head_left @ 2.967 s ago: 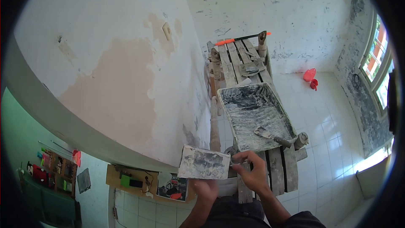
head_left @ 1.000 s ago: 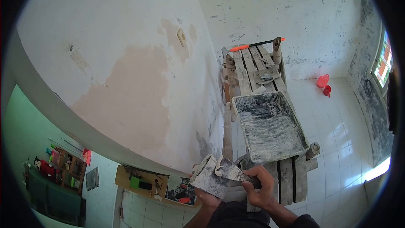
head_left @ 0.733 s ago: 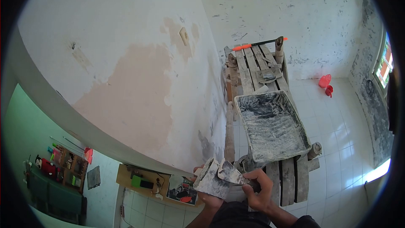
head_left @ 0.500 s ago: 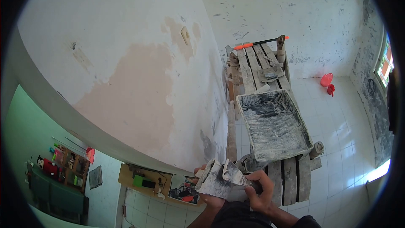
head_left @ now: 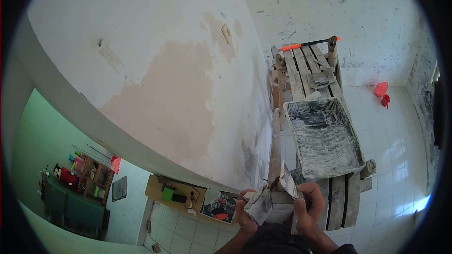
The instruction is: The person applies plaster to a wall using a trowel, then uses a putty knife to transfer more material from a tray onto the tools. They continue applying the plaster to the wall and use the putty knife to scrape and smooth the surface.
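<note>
My left hand is closed around a wide scraper, whose flat blade is smeared with white and grey putty. Opposite it, my right hand grips a putty knife with its putty-coated blade pointing up. A gap separates the two blades, and both are held low in front of my body. The fingers partly hide both handles. Just beyond my right hand is a large plaster-crusted tray with grey-white residue on its bottom.
A slatted wooden scaffold carries the tray, a smaller trowel and an orange-and-black handled tool. The patched wall stands at left. Red plastic items are on the tiled floor. A low table is below.
The two blades, overlapping before, have moved apart, and the putty knife is now more upright. My view has turned slightly left, so the surroundings appear further right.
</note>
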The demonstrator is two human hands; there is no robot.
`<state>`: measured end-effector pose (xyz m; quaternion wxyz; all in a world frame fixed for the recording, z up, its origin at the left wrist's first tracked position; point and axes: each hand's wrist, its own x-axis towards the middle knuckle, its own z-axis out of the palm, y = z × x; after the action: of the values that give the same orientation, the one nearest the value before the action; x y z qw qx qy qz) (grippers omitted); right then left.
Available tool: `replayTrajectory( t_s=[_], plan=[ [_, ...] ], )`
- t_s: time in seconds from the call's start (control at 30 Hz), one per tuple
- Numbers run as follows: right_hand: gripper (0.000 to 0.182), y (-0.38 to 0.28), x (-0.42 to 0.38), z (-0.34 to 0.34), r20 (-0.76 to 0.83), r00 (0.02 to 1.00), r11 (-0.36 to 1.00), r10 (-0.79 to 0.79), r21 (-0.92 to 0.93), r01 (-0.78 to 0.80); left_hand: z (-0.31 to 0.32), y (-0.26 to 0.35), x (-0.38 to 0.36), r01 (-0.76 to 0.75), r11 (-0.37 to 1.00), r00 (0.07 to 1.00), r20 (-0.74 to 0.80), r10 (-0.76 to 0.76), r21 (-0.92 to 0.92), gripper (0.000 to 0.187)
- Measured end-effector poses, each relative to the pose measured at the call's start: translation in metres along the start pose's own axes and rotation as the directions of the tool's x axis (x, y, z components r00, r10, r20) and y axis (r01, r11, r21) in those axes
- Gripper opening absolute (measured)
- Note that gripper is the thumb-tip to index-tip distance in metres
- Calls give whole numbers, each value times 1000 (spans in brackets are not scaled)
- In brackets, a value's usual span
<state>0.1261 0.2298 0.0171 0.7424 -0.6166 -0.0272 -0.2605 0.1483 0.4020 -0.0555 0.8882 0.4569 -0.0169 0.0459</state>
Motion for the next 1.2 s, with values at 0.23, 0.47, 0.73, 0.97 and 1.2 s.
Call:
replayTrajectory(
  t_s=[0.23,0.47,0.73,0.97,1.2],
  plan=[
    [38,33,2,31,288,883,871,371,222,-438,-106,0,-27,196,975,939,-265,-217,-102,62],
    [33,78,-9,92,549,745,606,378,462,-648,-141,21,-49,124,983,860,-480,-173,-132,61],
    [24,67,-3,166,378,851,622,366,581,-525,-149,46,-69,128,990,827,-545,-135,-51,61],
    [21,65,-29,219,234,934,829,270,436,-349,-159,58,-71,145,988,812,-577,-93,44,64],
    [23,72,-72,182,256,933,776,253,522,-354,-182,58,-66,135,977,881,-472,-40,168,61]
  ],
)
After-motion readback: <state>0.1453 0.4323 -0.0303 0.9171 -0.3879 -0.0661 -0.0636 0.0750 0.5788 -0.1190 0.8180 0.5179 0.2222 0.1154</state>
